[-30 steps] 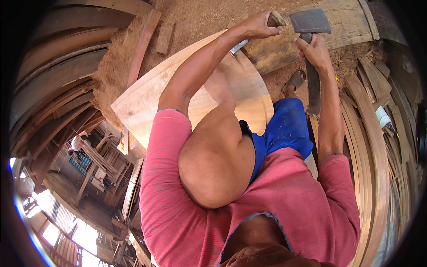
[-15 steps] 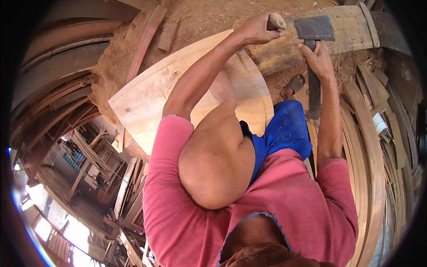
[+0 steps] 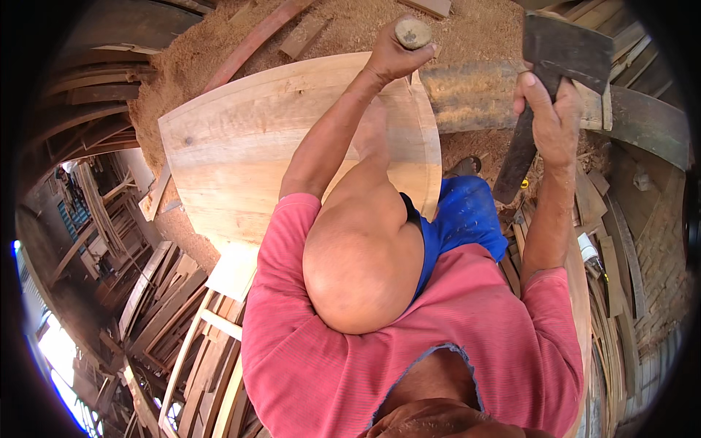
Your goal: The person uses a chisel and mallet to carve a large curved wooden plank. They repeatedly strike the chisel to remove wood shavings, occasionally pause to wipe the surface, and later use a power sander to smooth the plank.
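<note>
1. I've got the left hand curled tight round a wooden handle, near the far edge of the pale panel.
2. Right hand: fingers wrapped round the hatchet beneath its broad head, right of that panel.

The left arm reaches forward, slanting inward, with the left grip curled closed at its end. The right arm reaches nearly straight ahead; the right grip, a little blurred, seems wrapped closed too.
</note>
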The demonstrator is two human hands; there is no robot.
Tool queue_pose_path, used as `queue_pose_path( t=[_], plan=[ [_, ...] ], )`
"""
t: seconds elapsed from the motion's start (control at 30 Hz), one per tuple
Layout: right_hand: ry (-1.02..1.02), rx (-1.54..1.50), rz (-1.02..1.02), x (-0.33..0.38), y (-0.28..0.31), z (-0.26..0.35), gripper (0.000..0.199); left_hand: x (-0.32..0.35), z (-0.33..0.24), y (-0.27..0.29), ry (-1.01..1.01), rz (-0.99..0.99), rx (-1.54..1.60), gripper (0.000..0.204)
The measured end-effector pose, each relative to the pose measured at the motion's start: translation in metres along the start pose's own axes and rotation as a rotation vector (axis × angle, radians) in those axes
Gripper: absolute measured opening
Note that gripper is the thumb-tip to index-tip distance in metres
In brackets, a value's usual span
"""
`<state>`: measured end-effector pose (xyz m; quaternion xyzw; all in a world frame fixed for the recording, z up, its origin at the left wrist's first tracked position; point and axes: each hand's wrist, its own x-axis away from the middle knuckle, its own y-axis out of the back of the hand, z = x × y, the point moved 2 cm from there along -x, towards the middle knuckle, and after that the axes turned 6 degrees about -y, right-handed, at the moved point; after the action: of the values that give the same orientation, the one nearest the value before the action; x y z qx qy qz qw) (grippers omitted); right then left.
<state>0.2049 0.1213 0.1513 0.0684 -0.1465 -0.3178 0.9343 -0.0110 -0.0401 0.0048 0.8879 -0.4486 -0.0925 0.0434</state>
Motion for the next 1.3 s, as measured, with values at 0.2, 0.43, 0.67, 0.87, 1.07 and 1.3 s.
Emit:
queue_pose_path(
  t=[0.2, 0.43, 0.67, 0.87, 1.07, 1.3],
  plan=[
    [0.327, -0.14, -0.081, 0.016, 0.015, 0.047, 0.024, 0.014, 0.009, -0.001, 0.001, -0.004, 0.057, 0.027],
    [0.492, -0.16, -0.192, 0.031, 0.028, 0.075, 0.029, 0.02, 0.005, 0.002, -0.047, -0.002, 0.05, 0.024],
    [0.567, -0.173, -0.191, 0.033, 0.025, 0.095, 0.035, 0.028, -0.008, -0.001, -0.086, -0.036, 0.094, 0.021],
    [0.566, -0.204, -0.157, 0.034, 0.024, 0.094, 0.035, 0.028, -0.006, -0.002, -0.084, -0.015, 0.123, 0.022],
    [0.654, -0.088, -0.226, 0.025, 0.034, 0.102, 0.033, 0.045, 0.002, 0.007, -0.078, 0.018, 0.064, 0.021],
    [1.124, 0.667, -0.445, 0.012, -0.012, 0.101, 0.023, 0.052, 0.001, 0.008, -0.156, 0.097, 0.044, 0.02]
  ],
)
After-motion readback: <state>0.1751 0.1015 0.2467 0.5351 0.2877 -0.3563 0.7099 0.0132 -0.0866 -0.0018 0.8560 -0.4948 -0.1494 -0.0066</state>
